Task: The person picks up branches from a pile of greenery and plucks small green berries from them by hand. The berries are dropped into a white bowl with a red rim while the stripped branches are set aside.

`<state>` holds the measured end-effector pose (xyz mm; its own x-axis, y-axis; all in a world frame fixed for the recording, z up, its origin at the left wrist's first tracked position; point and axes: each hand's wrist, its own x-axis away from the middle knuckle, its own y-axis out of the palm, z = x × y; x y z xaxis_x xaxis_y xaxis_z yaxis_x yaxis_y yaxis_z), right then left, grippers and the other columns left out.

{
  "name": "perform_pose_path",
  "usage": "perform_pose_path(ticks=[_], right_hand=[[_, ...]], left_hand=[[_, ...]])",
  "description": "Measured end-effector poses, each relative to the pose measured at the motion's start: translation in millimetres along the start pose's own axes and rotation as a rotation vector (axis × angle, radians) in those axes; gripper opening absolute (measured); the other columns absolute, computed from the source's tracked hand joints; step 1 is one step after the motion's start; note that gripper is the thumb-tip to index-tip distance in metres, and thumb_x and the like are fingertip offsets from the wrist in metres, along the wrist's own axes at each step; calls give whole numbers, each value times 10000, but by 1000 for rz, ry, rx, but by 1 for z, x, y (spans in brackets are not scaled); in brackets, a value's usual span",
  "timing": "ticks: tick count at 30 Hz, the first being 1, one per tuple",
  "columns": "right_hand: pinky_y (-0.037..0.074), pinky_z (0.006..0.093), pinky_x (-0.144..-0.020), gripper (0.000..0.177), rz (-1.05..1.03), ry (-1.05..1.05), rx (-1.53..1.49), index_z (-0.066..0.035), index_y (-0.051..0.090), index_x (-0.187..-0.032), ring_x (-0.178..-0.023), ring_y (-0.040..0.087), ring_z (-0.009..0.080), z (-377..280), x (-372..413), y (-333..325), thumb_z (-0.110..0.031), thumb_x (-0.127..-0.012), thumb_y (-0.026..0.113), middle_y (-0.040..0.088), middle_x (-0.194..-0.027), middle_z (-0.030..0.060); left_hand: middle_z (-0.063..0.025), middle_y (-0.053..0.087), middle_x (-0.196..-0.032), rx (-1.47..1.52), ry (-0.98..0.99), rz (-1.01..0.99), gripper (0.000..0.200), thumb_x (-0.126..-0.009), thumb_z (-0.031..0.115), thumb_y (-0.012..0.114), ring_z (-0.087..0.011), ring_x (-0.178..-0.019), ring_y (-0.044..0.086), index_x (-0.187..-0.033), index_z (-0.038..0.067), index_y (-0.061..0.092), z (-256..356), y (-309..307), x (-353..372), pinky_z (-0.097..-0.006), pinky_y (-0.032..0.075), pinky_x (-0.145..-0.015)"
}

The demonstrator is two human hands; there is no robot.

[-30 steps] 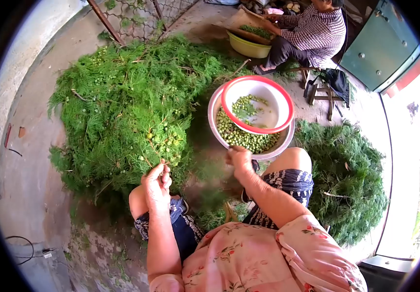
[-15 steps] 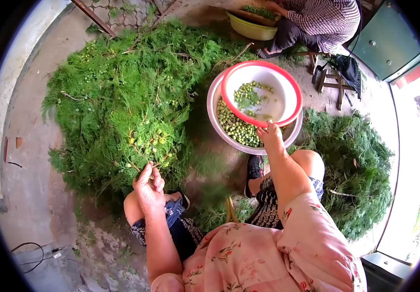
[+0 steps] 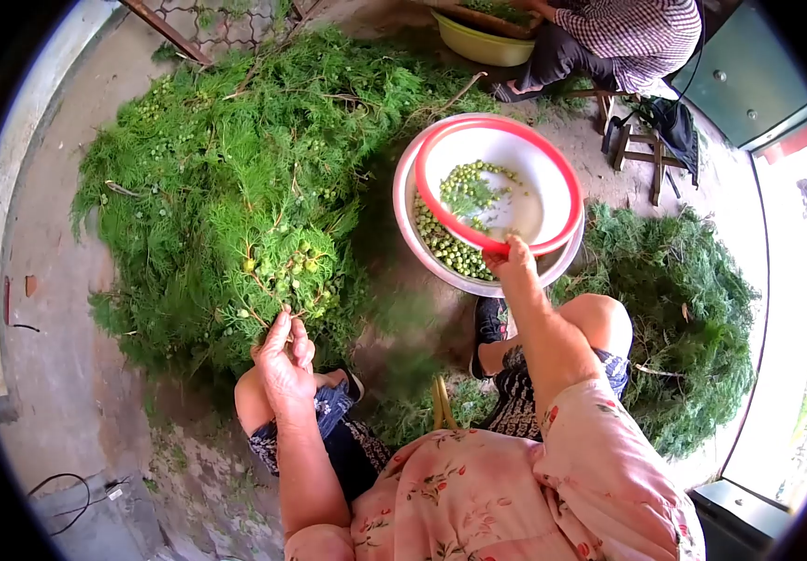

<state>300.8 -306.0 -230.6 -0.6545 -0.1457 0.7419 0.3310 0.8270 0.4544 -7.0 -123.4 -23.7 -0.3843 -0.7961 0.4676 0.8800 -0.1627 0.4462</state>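
My left hand (image 3: 285, 363) pinches the stem of a leafy green conifer sprig (image 3: 284, 273) with small round green cones, at the near edge of a big heap of cut branches (image 3: 207, 150). My right hand (image 3: 514, 259) grips the near rim of a white basin with a red rim (image 3: 567, 159). Inside that basin lie some green cones (image 3: 469, 178) and bits of foliage. It sits tilted over a larger pale basin (image 3: 405, 210), which holds many more green cones (image 3: 450, 247). My right fingers are partly hidden behind the red rim.
A second pile of branches (image 3: 684, 309) lies to the right. Beyond the basins, another person (image 3: 623, 42) sits beside a yellow-green tub (image 3: 480, 45). A small wooden stool (image 3: 642, 150) stands near them. Between my legs are yellow handles (image 3: 442, 404) of some tool.
The red-rimmed basin has shifted slightly left and its near rim is a little lower in view, with my right hand still on it. My left hand has hardly moved.
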Motion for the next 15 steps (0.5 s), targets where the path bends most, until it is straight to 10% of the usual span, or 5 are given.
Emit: perform_pose_path(ticks=[10,15], right_hand=[[486,516,-774,406,-71,153,-14,-60,414,-1173,-971,534,317,36,85,-50,-143,-810,577,521,-1108,150],[523,423,-693,368,-49,112,111,-32,464,-1092,-723,596,273,5,119,-34,-289,-852,569,587,-910,123]], left_hand=[[-24,487,-666,159,-207,-225,148,-899,167,487,-92,-450,370,-932,31,538,-17,14,-10,-199,293,-350],[-48,483,-665,313,-323,-383,165,-903,155,474,-110,-463,372,-923,2,533,-24,24,-7,-206,295,-364]])
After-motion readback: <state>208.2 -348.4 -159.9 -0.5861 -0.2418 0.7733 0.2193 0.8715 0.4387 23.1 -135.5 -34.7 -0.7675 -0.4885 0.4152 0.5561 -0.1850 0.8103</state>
